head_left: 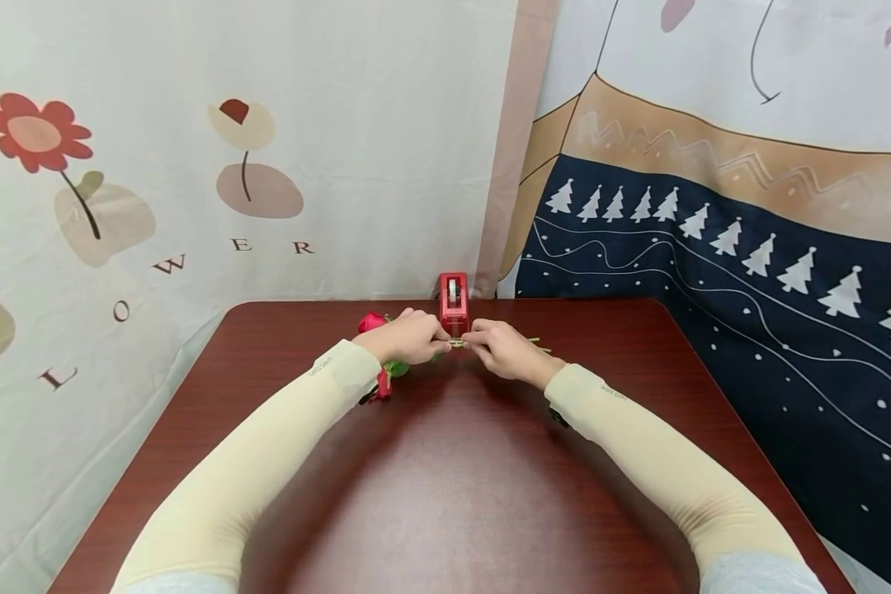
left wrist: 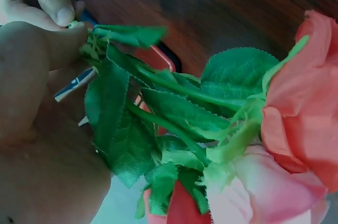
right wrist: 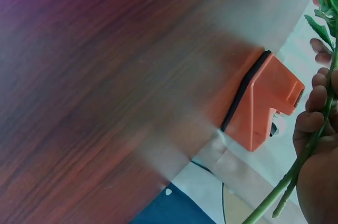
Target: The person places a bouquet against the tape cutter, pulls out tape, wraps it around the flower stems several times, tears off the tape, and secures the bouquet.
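Both hands meet at a small bunch of artificial roses lying crosswise in front of a red tape dispenser [head_left: 454, 301]. My left hand [head_left: 408, 337] pinches the green stems [head_left: 456, 343] close below the leaves [left wrist: 179, 108]. Close beside it, my right hand [head_left: 501, 350] grips the same stems, whose cut ends [right wrist: 269, 203] stick out past the palm in the right wrist view. Red roses [head_left: 372, 322] show on both sides of my left wrist; a pink rose [left wrist: 269, 187] is beside a red one in the left wrist view.
The dispenser [right wrist: 272, 100] stands near the back edge of the dark red wooden table [head_left: 460, 478]. Behind the table hang a white curtain [head_left: 371, 148] with flower prints and a dark blue cloth [head_left: 787, 330] with white trees.
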Action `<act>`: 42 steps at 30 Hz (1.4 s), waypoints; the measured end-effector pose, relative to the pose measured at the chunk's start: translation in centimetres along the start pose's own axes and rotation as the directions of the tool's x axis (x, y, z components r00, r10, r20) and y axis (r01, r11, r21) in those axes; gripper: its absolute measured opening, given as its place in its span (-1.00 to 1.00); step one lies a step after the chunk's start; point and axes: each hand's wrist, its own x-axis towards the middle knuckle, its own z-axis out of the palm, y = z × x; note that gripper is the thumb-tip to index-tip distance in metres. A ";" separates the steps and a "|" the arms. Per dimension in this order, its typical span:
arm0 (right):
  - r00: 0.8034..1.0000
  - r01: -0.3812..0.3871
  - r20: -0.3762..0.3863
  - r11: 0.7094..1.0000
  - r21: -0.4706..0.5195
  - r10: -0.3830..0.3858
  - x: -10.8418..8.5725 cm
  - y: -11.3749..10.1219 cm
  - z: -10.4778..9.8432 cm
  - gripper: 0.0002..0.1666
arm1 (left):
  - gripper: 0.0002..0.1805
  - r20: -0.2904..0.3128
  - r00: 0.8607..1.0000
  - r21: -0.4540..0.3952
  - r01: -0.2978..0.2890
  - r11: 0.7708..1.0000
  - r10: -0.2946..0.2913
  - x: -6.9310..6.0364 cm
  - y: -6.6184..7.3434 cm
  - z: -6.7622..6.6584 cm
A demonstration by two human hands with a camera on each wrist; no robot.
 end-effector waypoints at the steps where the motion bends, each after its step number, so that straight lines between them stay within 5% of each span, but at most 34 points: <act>1: 1.000 0.002 -0.006 1.000 -0.001 -0.002 0.0 0.0 0.1 -0.76 | -0.71 0.005 1.000 0.000 -0.004 1.000 0.004 0.0 0.0 0.0; 10: 0.999 -0.052 0.013 0.997 0.064 0.051 0.0 -0.2 0.4 -0.71 | -0.79 -0.059 0.997 0.104 -0.037 0.994 0.043 0.3 -0.3 0.8; 21: 0.968 -0.202 0.180 0.967 0.156 0.173 1.1 -0.2 -0.6 -0.64 | -0.79 -0.185 0.977 0.318 -0.042 0.947 0.105 -0.3 -0.2 1.8; 26: 0.934 -0.314 0.251 0.916 0.248 0.252 1.7 0.4 -1.0 -0.53 | -0.75 -0.264 0.948 0.393 -0.064 0.917 0.180 -0.4 -0.2 2.2; 31: 0.905 -0.386 0.309 0.869 0.311 0.292 2.3 1.5 -0.9 -0.54 | -0.81 -0.317 0.907 0.515 -0.079 0.854 0.276 -0.3 -0.4 2.8; 37: 0.884 -0.420 0.380 0.819 0.392 0.271 3.0 1.9 -1.5 -0.54 | -0.94 -0.357 0.872 0.638 -0.034 0.769 0.335 -0.5 -0.2 3.0; 42: 0.859 -0.447 0.469 0.748 0.491 0.205 3.4 2.1 -1.8 -0.51 | -0.92 -0.392 0.842 0.680 -0.006 0.733 0.370 -0.5 0.0 3.4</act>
